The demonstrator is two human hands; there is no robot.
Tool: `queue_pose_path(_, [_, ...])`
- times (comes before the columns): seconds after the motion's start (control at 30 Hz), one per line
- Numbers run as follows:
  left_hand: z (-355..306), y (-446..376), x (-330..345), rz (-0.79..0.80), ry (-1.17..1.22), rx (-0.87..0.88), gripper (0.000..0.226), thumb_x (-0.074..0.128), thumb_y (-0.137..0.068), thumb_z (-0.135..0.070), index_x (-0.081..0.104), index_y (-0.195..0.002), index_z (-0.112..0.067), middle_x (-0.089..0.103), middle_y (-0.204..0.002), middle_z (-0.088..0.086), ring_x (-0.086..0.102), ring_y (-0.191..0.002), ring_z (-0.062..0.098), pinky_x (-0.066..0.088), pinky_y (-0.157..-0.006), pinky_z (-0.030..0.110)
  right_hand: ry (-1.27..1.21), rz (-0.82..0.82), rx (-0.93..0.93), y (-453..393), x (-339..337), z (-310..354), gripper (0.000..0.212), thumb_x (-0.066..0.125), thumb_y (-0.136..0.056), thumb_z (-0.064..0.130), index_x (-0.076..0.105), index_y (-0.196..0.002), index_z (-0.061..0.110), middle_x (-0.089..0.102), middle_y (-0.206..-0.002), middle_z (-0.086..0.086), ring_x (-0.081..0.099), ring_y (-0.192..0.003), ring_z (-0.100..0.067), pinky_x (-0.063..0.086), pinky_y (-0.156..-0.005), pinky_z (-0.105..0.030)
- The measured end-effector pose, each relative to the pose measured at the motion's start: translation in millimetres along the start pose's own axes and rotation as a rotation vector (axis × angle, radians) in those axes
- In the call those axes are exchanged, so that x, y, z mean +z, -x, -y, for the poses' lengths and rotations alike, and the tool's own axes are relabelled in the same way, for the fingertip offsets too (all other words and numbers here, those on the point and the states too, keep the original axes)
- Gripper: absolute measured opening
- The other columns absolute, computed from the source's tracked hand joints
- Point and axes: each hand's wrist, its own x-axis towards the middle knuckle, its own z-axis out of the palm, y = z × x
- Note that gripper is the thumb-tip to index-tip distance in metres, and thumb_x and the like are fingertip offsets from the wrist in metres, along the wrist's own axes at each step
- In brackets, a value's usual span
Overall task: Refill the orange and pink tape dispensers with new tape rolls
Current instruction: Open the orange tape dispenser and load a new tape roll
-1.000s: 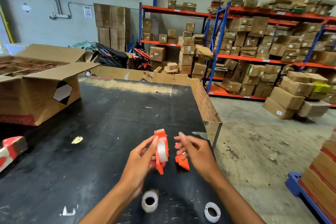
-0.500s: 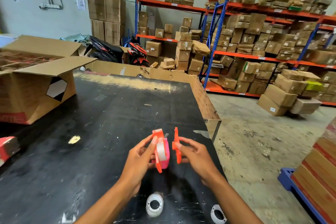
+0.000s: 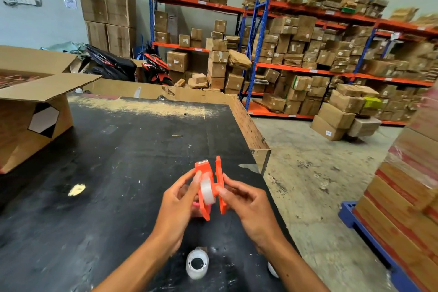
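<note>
My left hand [image 3: 180,206] grips one half of the orange tape dispenser [image 3: 203,173], with a clear tape roll [image 3: 207,191] seated in it. My right hand [image 3: 246,206] pinches the other orange half, the cover [image 3: 220,187], upright and almost against the roll. A bit of the pink dispenser [image 3: 195,204] shows behind my left fingers; most of it is hidden. A clear tape roll [image 3: 197,264] lies flat on the black table [image 3: 113,161] between my forearms. Another roll [image 3: 272,269] peeks out beside my right forearm.
An open cardboard box [image 3: 30,121] stands at the table's left. The table's right edge with a cardboard rim [image 3: 248,125] drops to concrete floor. Stacked boxes on a blue pallet [image 3: 355,218] stand at right. Shelving with cartons and a motorbike fill the back.
My right hand raised the orange cover from low beside the dispenser, turned it upright and brought it close against the roll side. The camera view shifted slightly.
</note>
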Motion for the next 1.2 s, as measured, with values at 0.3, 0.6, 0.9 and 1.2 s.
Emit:
queue_pose_path(0.3, [-8, 9, 9, 0.001, -0.022, 0.078, 0.037, 0.058, -0.084, -0.038, 0.063, -0.119, -0.029, 0.075, -0.095, 0.012, 0.07, -0.072, 0.016, 0.057, -0.061, 0.037, 0.042, -0.068, -0.105, 15, 8, 3, 0.02, 0.071, -0.077, 0.027, 0.074, -0.096, 0.032, 0.074, -0.101, -0.013, 0.061, -0.078, -0.005, 0.051, -0.07, -0.017])
queue_pose_path(0.6, [-28, 14, 2, 0.057, -0.004, 0.079, 0.035, 0.05, -0.092, -0.035, 0.063, -0.121, -0.023, 0.076, -0.106, 0.005, 0.071, -0.098, 0.025, 0.059, -0.07, 0.034, 0.099, -0.031, -0.239, 16, 23, 14, 0.019, 0.063, -0.086, 0.02, 0.078, -0.087, 0.009, 0.065, -0.092, -0.019, 0.059, -0.068, 0.004, 0.045, -0.064, -0.007])
queue_pose_path(0.9, [-35, 11, 8, -0.029, 0.035, 0.043, 0.026, 0.056, -0.09, -0.028, 0.076, -0.096, -0.012, 0.078, -0.09, 0.011, 0.069, -0.077, 0.019, 0.053, -0.065, 0.025, -0.046, -0.241, -0.229, 15, 48, 5, 0.011, 0.071, -0.08, 0.017, 0.072, -0.09, 0.012, 0.067, -0.085, -0.027, 0.06, -0.062, -0.009, 0.05, -0.055, -0.015])
queue_pose_path(1.2, [-38, 17, 11, -0.122, -0.116, 0.218, 0.031, 0.055, -0.091, -0.035, 0.079, -0.08, -0.02, 0.072, -0.085, 0.025, 0.066, -0.075, 0.032, 0.051, -0.068, 0.043, 0.027, -0.169, -0.245, 15, 42, 5, 0.022, 0.061, -0.085, 0.031, 0.072, -0.078, 0.013, 0.073, -0.078, -0.01, 0.068, -0.077, -0.026, 0.052, -0.066, -0.021])
